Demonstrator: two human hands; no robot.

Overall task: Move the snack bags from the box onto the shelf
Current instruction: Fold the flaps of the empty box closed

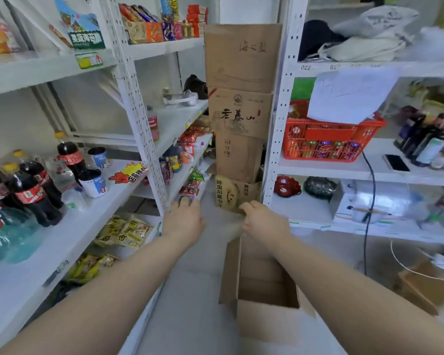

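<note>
Floor, nearest: open box (pixel 267 321) stands upright between the person's two forearms, flaps raised, brown inner walls showing. Right hand (pixel 263 222) is over the box's far flap, its fingers (pixel 248 208) curled in. That area is blurred, so I cannot tell whether they pinch the flap or hold anything. Left hand (pixel 183 220) is stretched forward beside the box toward the left shelf (pixel 23 283), back of the hand up, fingers pointing away at the edge of a low board. The tips meet a small dark item there and I cannot tell if they grip it. Snack bags (pixel 124 231): yellow ones lie flat on a low board of the left shelf, just left of the left forearm, with another yellowish heap on the level beneath, nearer. One board up: cola bottles (pixel 31 193) standing in a group, two paper cups (pixel 94 183) near them. Further along, beyond the left hand, red packets (pixel 190 189) lie on the next bay's boards. End of the aisle: stacked cartons (pixel 239 111), upright. Right rack, same depth: red basket (pixel 328 142), then a phone (pixel 396 162) lying flat, dark bottles (pixel 420 142) beside it, and a black cable (pixel 369 201) hanging down.
</note>
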